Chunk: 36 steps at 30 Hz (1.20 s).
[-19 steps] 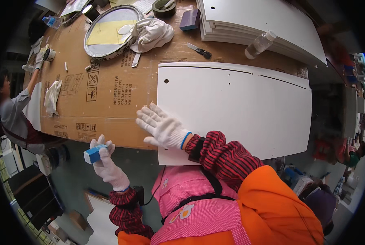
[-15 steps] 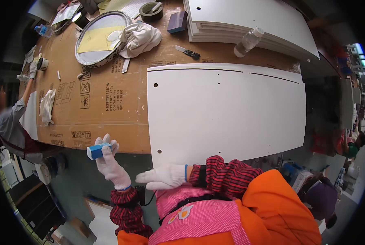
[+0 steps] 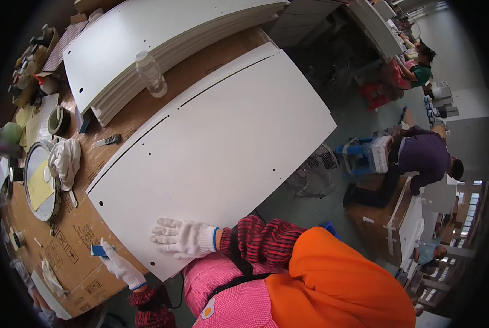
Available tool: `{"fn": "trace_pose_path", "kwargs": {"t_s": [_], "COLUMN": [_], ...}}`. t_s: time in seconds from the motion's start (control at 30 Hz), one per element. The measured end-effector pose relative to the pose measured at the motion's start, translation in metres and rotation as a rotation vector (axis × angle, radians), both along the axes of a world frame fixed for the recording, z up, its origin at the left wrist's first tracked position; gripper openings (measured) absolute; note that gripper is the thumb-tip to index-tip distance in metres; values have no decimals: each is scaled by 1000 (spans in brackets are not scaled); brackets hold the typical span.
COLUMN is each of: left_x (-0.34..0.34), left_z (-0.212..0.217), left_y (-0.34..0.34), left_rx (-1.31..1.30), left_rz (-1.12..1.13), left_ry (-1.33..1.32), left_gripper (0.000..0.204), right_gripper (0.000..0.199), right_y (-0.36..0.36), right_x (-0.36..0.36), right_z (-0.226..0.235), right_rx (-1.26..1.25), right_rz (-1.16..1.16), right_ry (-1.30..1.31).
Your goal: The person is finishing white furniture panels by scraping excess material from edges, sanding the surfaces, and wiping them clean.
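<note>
Right hand [image 3: 181, 238] near white panel [image 3: 211, 147] edge

A large white drilled panel [image 3: 217, 142] lies flat on the cardboard-covered table [image 3: 86, 229].

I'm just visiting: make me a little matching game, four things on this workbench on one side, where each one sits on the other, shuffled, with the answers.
Things:
1. clear plastic bottle
2. small blue block
3. white rag
4. right hand

Places:
A. flat on the near end of the big white panel
B. draped over the rim of the round tray
C. standing beside the stack of white boards
D. held in the left hand

Pairs: 1-C, 2-D, 3-B, 4-A
</note>
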<state>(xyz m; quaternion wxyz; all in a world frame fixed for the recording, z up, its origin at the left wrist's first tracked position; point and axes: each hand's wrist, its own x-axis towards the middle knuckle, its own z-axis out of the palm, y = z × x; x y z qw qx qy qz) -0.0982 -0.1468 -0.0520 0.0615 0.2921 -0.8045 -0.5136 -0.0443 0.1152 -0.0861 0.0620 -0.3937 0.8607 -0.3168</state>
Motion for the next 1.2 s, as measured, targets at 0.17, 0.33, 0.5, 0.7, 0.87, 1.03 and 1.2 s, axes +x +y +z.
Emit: {"fn": "trace_pose_path", "kwargs": {"t_s": [0.17, 0.33, 0.5, 0.7, 0.87, 1.03, 1.2], "left_x": [10, 25, 41, 41, 48, 24, 17], "left_z": [-24, -23, -39, -34, -46, -20, -9], "left_y": [-16, -18, -13, 23, -4, 29, 0], "left_rx": [97, 68, 148, 147, -238, -96, 43], "left_rz": [-14, 26, 115, 151, 183, 329, 462], "left_ry": [27, -25, -69, -228, -251, -209, 143], "left_gripper": [53, 51, 50, 49, 49, 46, 41], "right_gripper": [64, 66, 68, 57, 60, 64, 56], "right_y": [174, 355, 502, 511, 483, 529, 495], "right_x": [23, 60, 89, 67, 31, 91, 83], "right_z": [27, 15, 24, 9, 20, -6, -28], "right_rx": [322, 602, 388, 488, 673, 595, 171], "right_rz": [-743, -1289, -2251, -1929, -1927, -1789, -1925], "right_ry": [-36, 106, -862, -332, -623, -495, -214]}}
